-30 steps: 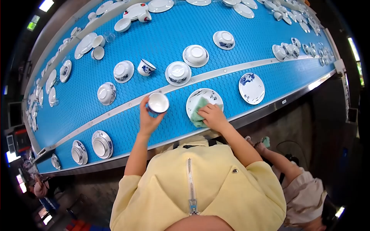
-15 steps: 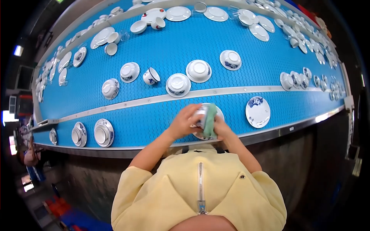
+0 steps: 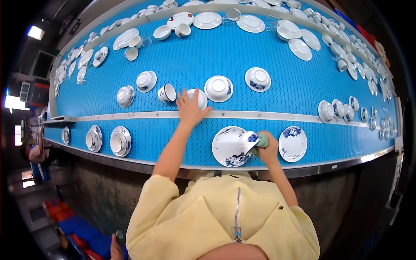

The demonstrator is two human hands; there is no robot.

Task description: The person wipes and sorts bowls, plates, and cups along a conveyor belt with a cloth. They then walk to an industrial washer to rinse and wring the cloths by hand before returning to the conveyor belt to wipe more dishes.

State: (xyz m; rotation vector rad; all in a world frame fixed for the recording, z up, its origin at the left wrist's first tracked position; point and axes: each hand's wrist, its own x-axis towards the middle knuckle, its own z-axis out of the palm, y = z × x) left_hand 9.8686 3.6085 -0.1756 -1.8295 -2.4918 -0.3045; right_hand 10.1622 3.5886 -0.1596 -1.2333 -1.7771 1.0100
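My left hand [image 3: 190, 109] reaches across the white rail with fingers spread over an upside-down white bowl [image 3: 202, 100], which it partly covers. Low on the right, my right hand [image 3: 267, 149] is closed on a small white bowl [image 3: 249, 139] with blue patterning and on a green cloth [image 3: 262, 140]. That bowl is tilted above the right side of a blue-patterned plate [image 3: 226, 145]. Left of my left hand's fingertips, a blue-rimmed cup [image 3: 167, 92] lies tipped on the blue belt. Another upturned bowl [image 3: 218, 89] is just to the right.
A second patterned plate [image 3: 293, 144] lies right of my right hand. Bowls on plates [image 3: 120, 141] stand along the near lane at left. The white rail [image 3: 260, 115] divides the blue belt [image 3: 190, 60]. Many dishes line the far side. A person [image 3: 38, 151] is at far left.
My left hand has let go of the small bowl and moved forward and left to the upturned bowl. My right hand has shifted right with the small bowl and cloth, uncovering the plate.
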